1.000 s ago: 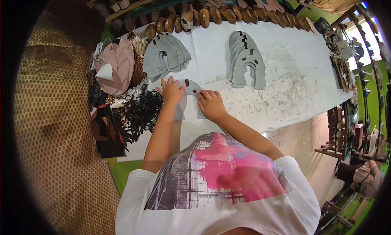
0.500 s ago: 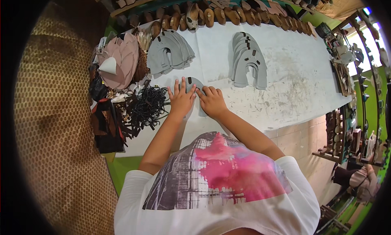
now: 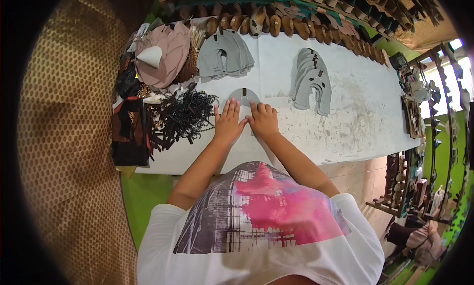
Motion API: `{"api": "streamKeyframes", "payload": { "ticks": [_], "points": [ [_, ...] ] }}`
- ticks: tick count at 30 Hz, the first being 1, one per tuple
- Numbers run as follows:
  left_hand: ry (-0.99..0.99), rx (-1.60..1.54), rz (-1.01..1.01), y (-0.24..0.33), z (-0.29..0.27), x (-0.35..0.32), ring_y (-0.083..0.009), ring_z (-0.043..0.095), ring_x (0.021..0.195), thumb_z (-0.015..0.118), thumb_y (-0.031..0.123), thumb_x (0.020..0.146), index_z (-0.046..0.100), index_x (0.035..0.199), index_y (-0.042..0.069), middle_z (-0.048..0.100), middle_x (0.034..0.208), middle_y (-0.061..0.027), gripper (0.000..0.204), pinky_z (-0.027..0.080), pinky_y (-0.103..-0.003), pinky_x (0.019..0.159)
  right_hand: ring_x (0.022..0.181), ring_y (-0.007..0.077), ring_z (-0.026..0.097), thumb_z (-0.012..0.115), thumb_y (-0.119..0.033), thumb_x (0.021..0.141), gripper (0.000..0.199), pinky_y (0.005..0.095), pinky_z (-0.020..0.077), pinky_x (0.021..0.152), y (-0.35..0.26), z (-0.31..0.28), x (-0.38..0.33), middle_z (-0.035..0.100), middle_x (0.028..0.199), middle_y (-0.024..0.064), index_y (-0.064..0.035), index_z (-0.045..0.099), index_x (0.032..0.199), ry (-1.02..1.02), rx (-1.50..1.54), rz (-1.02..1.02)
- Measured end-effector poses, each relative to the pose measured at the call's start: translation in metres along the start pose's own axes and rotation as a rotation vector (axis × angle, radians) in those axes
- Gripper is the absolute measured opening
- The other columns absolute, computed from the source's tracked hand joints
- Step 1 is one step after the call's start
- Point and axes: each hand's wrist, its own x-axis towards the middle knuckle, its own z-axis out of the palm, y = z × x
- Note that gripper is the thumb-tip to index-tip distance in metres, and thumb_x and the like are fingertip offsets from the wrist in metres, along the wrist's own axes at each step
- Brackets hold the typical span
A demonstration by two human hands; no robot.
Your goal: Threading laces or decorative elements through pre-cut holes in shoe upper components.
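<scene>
A grey U-shaped shoe upper piece (image 3: 252, 94) lies flat on the white table before me, its curved top pointing away, with a small dark strip at the middle of the curve. My left hand (image 3: 228, 124) rests over its left side, palm down, fingers stretched out. Over the right side lies my right hand (image 3: 264, 121), also flat with fingers extended. The two thumbs almost meet between them. My hands hide the piece's lower legs. Beyond, a fanned stack of similar grey uppers (image 3: 238, 50) sits at the far left, and another stack (image 3: 300, 82) farther right.
Left of my hands is a tangled heap of black straps (image 3: 185, 114). Behind it are pinkish-brown cut pieces (image 3: 173, 53) with a white cone-shaped scrap (image 3: 149, 57). Brown shoe lasts (image 3: 301, 28) line the table's far edge. Shelving racks (image 3: 434, 127) stand at the right.
My view has turned slightly, so the table's things appear shifted. My hands have flattened out on the grey upper, fingers pointing forward, and more of its curved top shows.
</scene>
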Motion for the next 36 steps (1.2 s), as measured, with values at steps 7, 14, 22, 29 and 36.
{"api": "streamKeyframes", "payload": {
  "ticks": [7,14,22,29,36],
  "points": [
    [0.002,0.004,0.013,0.000,-0.005,0.000,-0.0229,0.023,0.135,0.039,0.043,0.090,0.026,0.139,0.006,0.026,0.145,-0.0117,0.063,0.001,-0.058,0.106,0.102,0.0224,0.048,0.057,-0.041,0.079,0.055,0.0445,0.0368,0.087,-0.007,0.001,0.003,0.051,0.108,0.0047,-0.0082,0.050,0.123,-0.054,-0.078,0.080],
    [0.028,-0.046,0.120,-0.015,-0.021,-0.028,-0.0237,0.032,0.130,0.053,0.037,0.083,0.047,0.126,0.005,0.041,0.136,-0.0119,0.054,0.005,-0.060,0.106,0.118,0.0253,0.042,0.057,-0.036,0.081,0.058,0.0520,0.0290,0.099,-0.021,0.004,-0.022,0.046,0.127,0.0076,-0.0037,0.045,0.127,-0.036,-0.086,0.168],
    [0.260,-0.014,-0.046,-0.098,-0.080,-0.026,-0.0268,0.040,0.123,0.062,0.011,0.075,0.068,0.095,0.017,0.055,0.119,-0.0038,0.022,0.016,-0.063,0.103,0.117,0.0272,0.044,0.059,-0.029,0.080,0.037,0.0533,0.0279,0.100,-0.040,-0.018,-0.013,0.049,0.127,0.0090,-0.0130,0.058,0.114,-0.107,0.087,0.298],
    [0.171,0.032,0.071,-0.127,-0.097,-0.013,-0.0269,0.038,0.123,0.061,0.013,0.075,0.070,0.079,0.016,0.058,0.114,-0.0033,0.009,0.008,-0.064,0.104,0.115,0.0260,0.047,0.059,-0.025,0.080,0.025,0.0525,0.0299,0.099,-0.060,-0.014,-0.013,0.052,0.122,0.0087,-0.0157,0.064,0.102,-0.055,0.138,0.332],
    [0.227,-0.155,0.063,-0.139,-0.104,-0.011,-0.0300,0.035,0.125,0.072,0.017,0.067,0.064,0.068,0.016,0.055,0.117,-0.0015,0.008,0.010,-0.062,0.104,0.107,0.0260,0.052,0.057,-0.021,0.081,0.023,0.0454,0.0347,0.095,-0.066,-0.012,-0.010,0.058,0.113,0.0078,-0.0107,0.066,0.100,0.118,0.313,0.354]
  ]
}}
